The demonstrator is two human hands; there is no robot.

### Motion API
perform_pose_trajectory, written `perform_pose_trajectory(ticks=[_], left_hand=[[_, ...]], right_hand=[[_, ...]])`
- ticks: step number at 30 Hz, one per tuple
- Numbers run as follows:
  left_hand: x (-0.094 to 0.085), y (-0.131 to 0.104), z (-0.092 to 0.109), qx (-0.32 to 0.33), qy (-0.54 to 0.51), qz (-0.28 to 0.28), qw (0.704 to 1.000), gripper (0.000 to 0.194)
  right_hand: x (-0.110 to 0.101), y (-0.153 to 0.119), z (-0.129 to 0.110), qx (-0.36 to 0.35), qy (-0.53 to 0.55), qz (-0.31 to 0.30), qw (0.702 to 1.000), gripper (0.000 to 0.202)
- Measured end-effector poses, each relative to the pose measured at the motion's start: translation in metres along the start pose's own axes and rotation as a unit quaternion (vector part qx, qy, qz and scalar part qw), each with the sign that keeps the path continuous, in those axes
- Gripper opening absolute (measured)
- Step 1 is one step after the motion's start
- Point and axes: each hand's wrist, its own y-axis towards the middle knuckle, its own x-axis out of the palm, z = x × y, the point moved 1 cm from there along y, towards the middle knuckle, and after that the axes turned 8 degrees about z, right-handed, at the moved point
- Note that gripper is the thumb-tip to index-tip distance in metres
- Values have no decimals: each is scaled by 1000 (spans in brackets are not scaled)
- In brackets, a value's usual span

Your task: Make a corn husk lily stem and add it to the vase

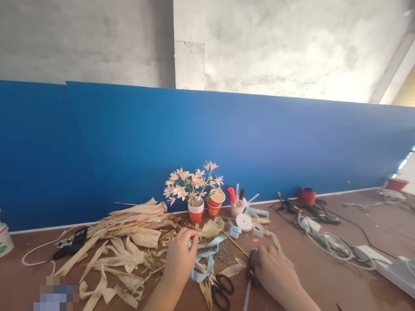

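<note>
Blue curled ribbon (211,262) beside left hand (181,250)

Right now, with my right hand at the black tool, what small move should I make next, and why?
I'd probably firm up your right hand around the black tool: that hand is right at it, though its grip is partly hidden, while your left hand is apart from it, by the blue ribbon.

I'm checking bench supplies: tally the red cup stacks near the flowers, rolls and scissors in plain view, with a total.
Red cup stacks: 2
Rolls: 2
Scissors: 1
Total: 5, leaving out the dark item partly covered by the right hand
</note>
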Motion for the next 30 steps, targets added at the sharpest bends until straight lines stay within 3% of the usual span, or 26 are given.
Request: perform_pose_trajectory(ticks=[3, 5, 10, 14, 17, 20, 23, 27, 30], left_hand=[[3, -2, -2, -2, 3, -9, 1000, 17], [5, -2, -3, -5, 2, -11, 1000, 17], [4, -1, -5, -7, -7, -6, 1000, 16], [3, 0, -5, -8, -9, -5, 1000, 16], [3, 0, -5, -8, -5, -3, 1000, 17], [4, 1, -6, -3, 1, 3, 1000, 17], [4, 1, -7, 3, 7, 7, 1000, 17], [5, 2, -8, 10, 16, 19, 1000, 17], [6, 2, -9, 17, 22, 27, 999, 16]], right_hand=[[19, -17, 20, 33, -90, -34, 995, 41], [32, -21, 22, 36, -111, -21, 993, 42], [44, -5, 27, 23, -99, 16, 995, 40], [36, 13, 45, 50, -46, 60, 996, 26], [27, 23, 49, 54, 100, 107, 988, 26], [20, 30, 31, 16, 311, 98, 945, 22], [12, 29, -8, -63, 456, 63, 886, 19], [8, 22, -57, -108, 491, 48, 863, 18], [16, 21, -73, -119, 479, 67, 867, 19]])
